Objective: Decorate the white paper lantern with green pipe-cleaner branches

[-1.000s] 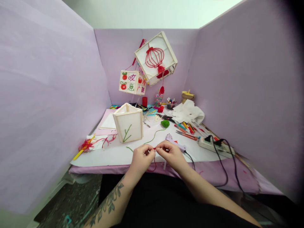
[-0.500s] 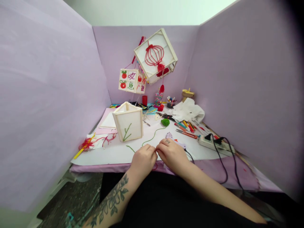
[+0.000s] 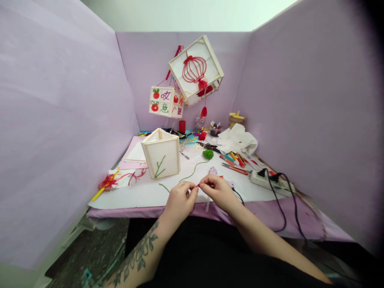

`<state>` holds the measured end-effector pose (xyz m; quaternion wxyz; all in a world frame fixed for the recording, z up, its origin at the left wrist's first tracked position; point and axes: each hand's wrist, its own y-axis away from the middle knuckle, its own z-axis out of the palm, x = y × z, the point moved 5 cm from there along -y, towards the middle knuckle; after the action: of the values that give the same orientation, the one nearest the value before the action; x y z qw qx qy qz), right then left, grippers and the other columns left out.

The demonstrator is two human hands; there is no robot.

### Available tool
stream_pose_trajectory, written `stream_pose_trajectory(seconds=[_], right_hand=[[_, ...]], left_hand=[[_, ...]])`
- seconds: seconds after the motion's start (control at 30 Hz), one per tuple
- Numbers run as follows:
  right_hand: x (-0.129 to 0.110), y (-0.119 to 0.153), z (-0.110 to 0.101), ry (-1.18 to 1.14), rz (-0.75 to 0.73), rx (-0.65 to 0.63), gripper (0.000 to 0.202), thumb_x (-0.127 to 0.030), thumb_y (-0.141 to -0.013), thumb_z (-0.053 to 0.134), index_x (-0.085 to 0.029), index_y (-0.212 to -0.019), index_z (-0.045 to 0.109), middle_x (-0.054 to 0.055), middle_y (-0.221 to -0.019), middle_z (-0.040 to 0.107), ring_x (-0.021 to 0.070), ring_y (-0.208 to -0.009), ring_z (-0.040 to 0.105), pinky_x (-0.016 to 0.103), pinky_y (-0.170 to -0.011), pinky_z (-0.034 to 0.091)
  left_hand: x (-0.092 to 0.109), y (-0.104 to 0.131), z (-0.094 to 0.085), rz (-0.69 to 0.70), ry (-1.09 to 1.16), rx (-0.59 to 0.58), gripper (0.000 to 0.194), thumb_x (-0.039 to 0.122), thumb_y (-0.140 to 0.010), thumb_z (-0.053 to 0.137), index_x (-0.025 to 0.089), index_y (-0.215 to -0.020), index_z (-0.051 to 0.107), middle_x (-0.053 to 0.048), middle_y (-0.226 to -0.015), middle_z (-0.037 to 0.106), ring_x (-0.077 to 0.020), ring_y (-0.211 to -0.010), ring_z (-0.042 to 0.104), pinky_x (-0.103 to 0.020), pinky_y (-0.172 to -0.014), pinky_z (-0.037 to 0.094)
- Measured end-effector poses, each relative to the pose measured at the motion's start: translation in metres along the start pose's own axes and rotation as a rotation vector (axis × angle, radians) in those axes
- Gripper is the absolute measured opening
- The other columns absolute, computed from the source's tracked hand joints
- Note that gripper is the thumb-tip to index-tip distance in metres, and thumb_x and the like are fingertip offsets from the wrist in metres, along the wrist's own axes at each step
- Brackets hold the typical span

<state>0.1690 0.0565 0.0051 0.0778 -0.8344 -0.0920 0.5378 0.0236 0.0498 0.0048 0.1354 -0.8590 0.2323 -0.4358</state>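
Note:
At the table's front edge, my left hand (image 3: 181, 197) and my right hand (image 3: 219, 192) nearly meet, each closed in a pinch. A thin piece of red yarn (image 3: 198, 185) shows between the fingertips, with a strand trailing below my left hand. Beneath my right hand lies a pale purple glue gun (image 3: 213, 171), partly covered. A three-sided white paper lantern (image 3: 169, 149) with wooden edges stands beyond my left hand, a green branch shape on its front. From a green yarn ball (image 3: 208, 154), one strand runs toward my left hand.
Two decorated box lanterns (image 3: 195, 74) hang at the back. Red and orange scissors (image 3: 237, 169), markers (image 3: 237, 158) and a corded power strip (image 3: 270, 182) lie on the right, near crumpled white cloth or paper (image 3: 237, 138). Tangled red yarn (image 3: 108, 182) lies at the left.
My fingers have shifted slightly apart and turned, so the red yarn between them now shows. A whitish stick under my right hand has come into sight.

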Motion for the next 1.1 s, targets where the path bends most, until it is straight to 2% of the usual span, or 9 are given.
stream_pose_trajectory(seconds=[0.27,0.47,0.67,0.8,0.9,1.1], right_hand=[[0.003,0.003,0.006,-0.127,0.025,0.071,0.017,-0.032,-0.074,0.059,-0.017,-0.069,0.063,0.001,-0.067,0.061,0.0162,-0.066,0.054,0.028,-0.063,0.043],[0.006,0.003,0.008,-0.125,0.024,0.090,0.015,-0.030,-0.076,0.059,-0.017,-0.071,0.064,0.002,-0.069,0.063,0.0168,-0.068,0.056,0.028,-0.064,0.045],[-0.003,0.006,0.005,0.020,-0.117,0.133,0.013,-0.023,-0.078,0.057,-0.018,-0.068,0.062,0.001,-0.067,0.058,0.0154,-0.063,0.052,0.027,-0.060,0.040],[-0.011,0.009,0.004,0.123,-0.245,0.160,0.013,-0.018,-0.080,0.056,-0.018,-0.068,0.062,0.001,-0.068,0.057,0.0145,-0.063,0.049,0.026,-0.059,0.039],[-0.012,0.009,0.005,0.134,-0.265,0.167,0.013,-0.015,-0.080,0.055,-0.018,-0.069,0.062,0.001,-0.069,0.057,0.0147,-0.064,0.050,0.026,-0.060,0.039],[-0.013,0.009,0.005,0.116,-0.261,0.194,0.014,-0.017,-0.080,0.056,-0.019,-0.068,0.062,0.001,-0.067,0.057,0.0149,-0.063,0.050,0.026,-0.058,0.039]], left_hand=[[-0.002,0.000,0.001,-0.052,0.078,0.031,0.015,0.021,-0.085,0.054,0.017,-0.077,0.065,-0.002,-0.074,0.065,-0.0121,-0.062,0.056,-0.023,-0.060,0.043],[-0.003,0.000,0.001,-0.053,0.068,0.032,0.014,0.020,-0.084,0.054,0.016,-0.077,0.066,-0.002,-0.073,0.065,-0.0125,-0.062,0.056,-0.024,-0.061,0.043],[-0.005,0.001,-0.001,-0.064,0.068,0.042,0.014,0.023,-0.086,0.054,0.016,-0.087,0.066,-0.003,-0.082,0.066,-0.0117,-0.061,0.056,-0.024,-0.059,0.044],[-0.002,0.002,-0.002,0.002,0.016,0.059,0.014,0.021,-0.087,0.054,0.017,-0.091,0.066,-0.004,-0.084,0.067,-0.0122,-0.063,0.057,-0.026,-0.066,0.046],[-0.002,0.001,-0.001,0.014,0.000,0.062,0.013,0.020,-0.086,0.055,0.017,-0.084,0.067,-0.003,-0.078,0.068,-0.0135,-0.066,0.058,-0.026,-0.067,0.046],[-0.005,-0.001,0.000,-0.048,0.035,0.072,0.013,0.021,-0.084,0.056,0.017,-0.080,0.068,-0.002,-0.076,0.069,-0.0131,-0.063,0.059,-0.025,-0.064,0.045]])
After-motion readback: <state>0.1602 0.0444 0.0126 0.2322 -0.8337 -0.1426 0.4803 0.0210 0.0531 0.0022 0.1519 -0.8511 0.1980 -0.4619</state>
